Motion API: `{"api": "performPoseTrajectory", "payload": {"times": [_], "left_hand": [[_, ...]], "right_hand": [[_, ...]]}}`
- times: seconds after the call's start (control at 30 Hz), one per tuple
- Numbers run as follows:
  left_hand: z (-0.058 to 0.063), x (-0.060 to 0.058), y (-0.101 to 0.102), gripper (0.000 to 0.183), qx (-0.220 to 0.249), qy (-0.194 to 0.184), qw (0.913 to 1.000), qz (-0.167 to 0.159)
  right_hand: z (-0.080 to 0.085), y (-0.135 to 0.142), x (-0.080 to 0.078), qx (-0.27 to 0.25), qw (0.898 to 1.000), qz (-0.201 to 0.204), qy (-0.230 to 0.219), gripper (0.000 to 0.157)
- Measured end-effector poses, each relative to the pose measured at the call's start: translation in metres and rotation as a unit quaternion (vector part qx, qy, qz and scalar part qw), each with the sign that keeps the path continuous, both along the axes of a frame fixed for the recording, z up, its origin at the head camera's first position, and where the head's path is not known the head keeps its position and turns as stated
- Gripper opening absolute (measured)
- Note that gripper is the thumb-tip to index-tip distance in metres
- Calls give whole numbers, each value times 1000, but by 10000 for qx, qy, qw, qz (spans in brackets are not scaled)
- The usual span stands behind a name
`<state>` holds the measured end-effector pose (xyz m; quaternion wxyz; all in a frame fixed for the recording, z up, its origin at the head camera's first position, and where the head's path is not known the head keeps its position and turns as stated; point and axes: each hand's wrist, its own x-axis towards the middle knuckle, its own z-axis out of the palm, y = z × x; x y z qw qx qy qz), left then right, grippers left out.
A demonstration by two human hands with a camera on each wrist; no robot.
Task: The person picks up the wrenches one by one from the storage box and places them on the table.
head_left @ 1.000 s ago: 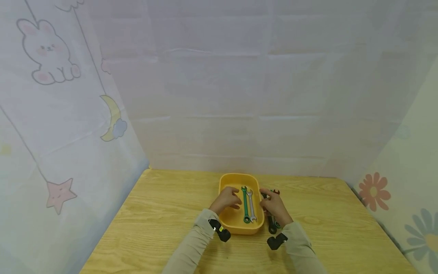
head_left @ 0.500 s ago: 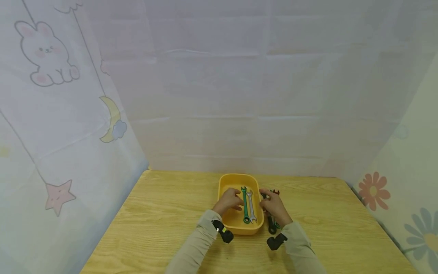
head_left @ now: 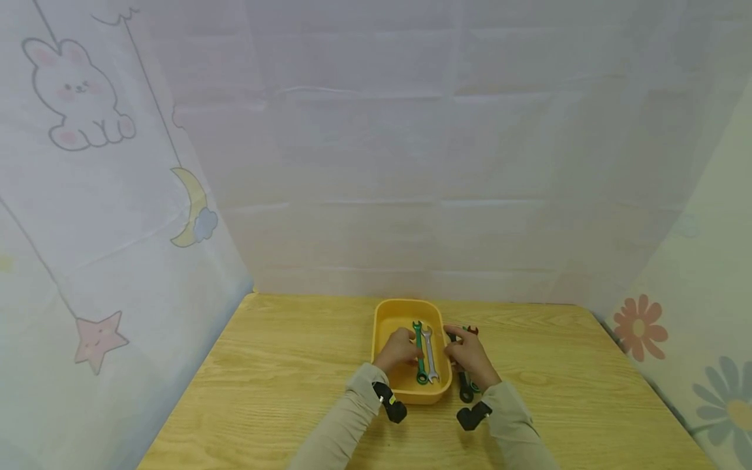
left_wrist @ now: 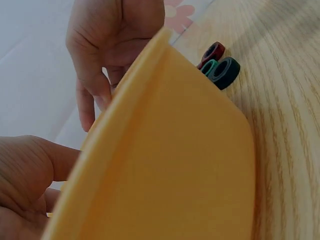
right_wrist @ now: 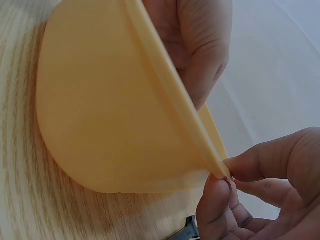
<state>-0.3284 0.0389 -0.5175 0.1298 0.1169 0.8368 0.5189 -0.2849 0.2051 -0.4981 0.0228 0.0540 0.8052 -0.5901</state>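
A yellow plastic bin (head_left: 418,396) stands on the table, holding a green wrench (head_left: 421,369) and a silver wrench (head_left: 431,359) side by side. Over the bin's left side reaches my left hand (head_left: 398,350), its fingers loosely bent and the tips overlapping the green wrench in the head view. The bin wall hides those fingertips in both wrist views. My right hand (head_left: 472,356) pinches the bin's right rim between thumb and finger, seen closely as the rim (right_wrist: 202,145) in the right wrist view.
Just right of the bin, partly under my right hand, lie a black wrench (head_left: 466,389), a green-ended wrench (head_left: 476,387) and a red-ended wrench (head_left: 472,330). The wooden table (head_left: 282,378) meets a pale sheet wall (head_left: 352,248) at the back, with printed sheets on both sides.
My left hand has moved right, further into the bin, up to the green wrench. The right hand keeps its hold on the rim, and the wrenches lie as before.
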Motion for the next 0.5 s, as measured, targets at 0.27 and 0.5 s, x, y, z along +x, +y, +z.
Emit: {"api": "performPoseTrajectory", "payload": {"times": [0.27, 0.5], "left_hand": [[-17, -4, 1, 24, -306, 281, 9990, 187], [-12, -1, 1, 35, -302, 323, 9989, 139]], "right_hand": [[-1, -1, 1, -34, 10000, -16, 22, 58], [-2, -1, -1, -75, 10000, -16, -13, 59]]}}
